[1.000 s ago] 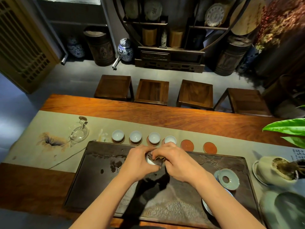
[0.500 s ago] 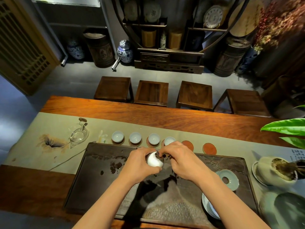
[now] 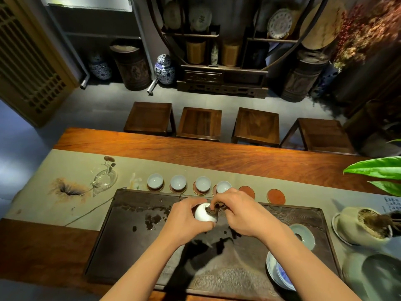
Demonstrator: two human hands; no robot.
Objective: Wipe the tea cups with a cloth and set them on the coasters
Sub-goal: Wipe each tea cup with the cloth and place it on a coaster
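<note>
Head view: left hand [image 3: 184, 220] wrapped around white tea cup [image 3: 205, 212], tipped on its side over dark tea tray [image 3: 134, 253]; right hand [image 3: 240, 211] pinching dark cloth [image 3: 213, 209] against the cup's foot. Beyond the tray, four cups [image 3: 178, 182] on coasters, two red coasters [image 3: 276, 196] bare.

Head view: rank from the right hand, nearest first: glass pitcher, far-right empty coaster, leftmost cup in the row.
From the right hand:
1. Far-right empty coaster, just beyond it to its right.
2. Leftmost cup, at the row's left end, past the left hand.
3. Glass pitcher, farther left on the runner.
</note>
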